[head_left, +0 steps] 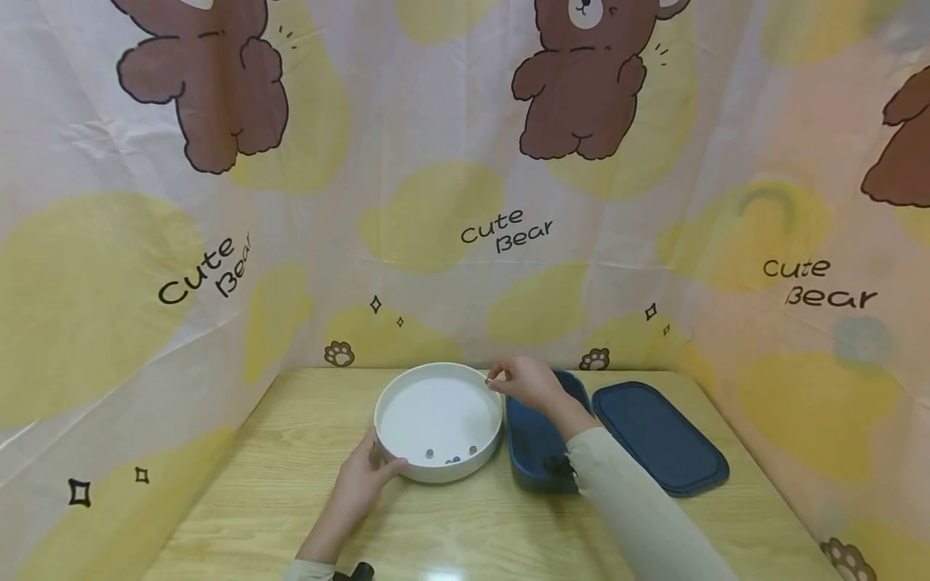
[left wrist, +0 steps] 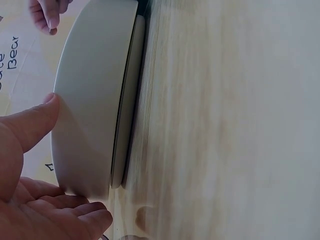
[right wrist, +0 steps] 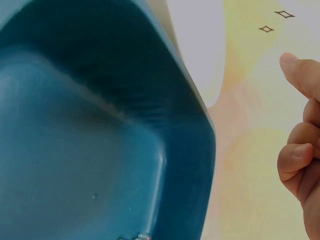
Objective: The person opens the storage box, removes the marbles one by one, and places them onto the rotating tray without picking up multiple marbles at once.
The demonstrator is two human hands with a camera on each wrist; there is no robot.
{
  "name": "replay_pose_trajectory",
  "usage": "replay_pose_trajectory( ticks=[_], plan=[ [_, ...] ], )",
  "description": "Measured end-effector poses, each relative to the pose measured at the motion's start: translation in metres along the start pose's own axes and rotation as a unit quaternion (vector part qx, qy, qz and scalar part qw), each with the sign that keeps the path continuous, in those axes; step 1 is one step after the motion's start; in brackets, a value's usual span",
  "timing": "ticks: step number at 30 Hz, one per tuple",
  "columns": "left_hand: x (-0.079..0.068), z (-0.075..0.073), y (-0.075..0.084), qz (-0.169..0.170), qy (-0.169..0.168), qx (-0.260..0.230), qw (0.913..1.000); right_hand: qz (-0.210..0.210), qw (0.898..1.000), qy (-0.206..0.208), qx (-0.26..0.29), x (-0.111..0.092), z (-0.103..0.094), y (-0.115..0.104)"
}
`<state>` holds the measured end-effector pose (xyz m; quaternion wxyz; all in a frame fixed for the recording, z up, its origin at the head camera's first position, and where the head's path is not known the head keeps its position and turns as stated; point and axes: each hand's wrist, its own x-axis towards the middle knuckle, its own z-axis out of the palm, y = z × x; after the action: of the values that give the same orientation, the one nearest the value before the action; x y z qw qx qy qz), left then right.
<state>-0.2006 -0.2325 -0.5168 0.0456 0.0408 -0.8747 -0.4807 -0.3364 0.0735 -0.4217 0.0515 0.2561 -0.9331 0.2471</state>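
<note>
A white round tray (head_left: 439, 407) stands on the wooden table, with several small glassy marbles (head_left: 429, 453) lying near its front edge. My left hand (head_left: 361, 476) grips its left front side. In the left wrist view the thumb (left wrist: 37, 122) presses the tray's rim and the fingers lie along its side wall (left wrist: 92, 100). Above the tray's right rim, my right hand (head_left: 530, 381) pinches a small marble (head_left: 488, 382) between thumb and forefinger; most of it is hidden. Under the right forearm sits a dark blue box (head_left: 530, 436), with glassy marbles (right wrist: 142, 236) on its floor.
A flat dark blue lid (head_left: 661, 440) lies on the table (head_left: 276, 484) right of the box. Printed cloth with bears (head_left: 581, 105) hangs behind and along both sides. A black strap end (head_left: 356, 573) shows by the left sleeve.
</note>
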Motion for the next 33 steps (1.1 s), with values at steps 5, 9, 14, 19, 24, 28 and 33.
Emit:
replay_pose_trajectory(
  ticks=[5,9,14,19,24,28,33],
  plan=[
    [-0.001,0.001,0.000,-0.004,-0.006,0.002,1.0000,-0.012,0.999,-0.004,-0.031,0.000,0.006,-0.005],
    [-0.001,0.000,0.001,-0.001,-0.003,0.002,1.0000,-0.024,0.998,-0.014,-0.047,0.003,0.005,-0.014],
    [0.000,-0.001,0.001,0.000,-0.002,-0.001,1.0000,-0.043,0.997,-0.029,-0.062,0.011,0.004,-0.021],
    [0.001,-0.003,0.002,-0.002,-0.006,-0.002,1.0000,-0.055,0.995,-0.049,-0.071,0.019,0.007,-0.026],
    [0.001,-0.003,0.002,-0.003,-0.005,-0.001,1.0000,-0.064,0.992,-0.068,-0.084,0.025,0.013,-0.031],
    [0.001,-0.002,0.001,-0.007,-0.005,-0.003,1.0000,-0.071,0.991,-0.071,-0.087,0.030,0.017,-0.034],
    [0.000,-0.001,0.000,-0.004,-0.004,-0.004,1.0000,-0.073,0.991,-0.074,-0.089,0.036,0.016,-0.037]
  ],
)
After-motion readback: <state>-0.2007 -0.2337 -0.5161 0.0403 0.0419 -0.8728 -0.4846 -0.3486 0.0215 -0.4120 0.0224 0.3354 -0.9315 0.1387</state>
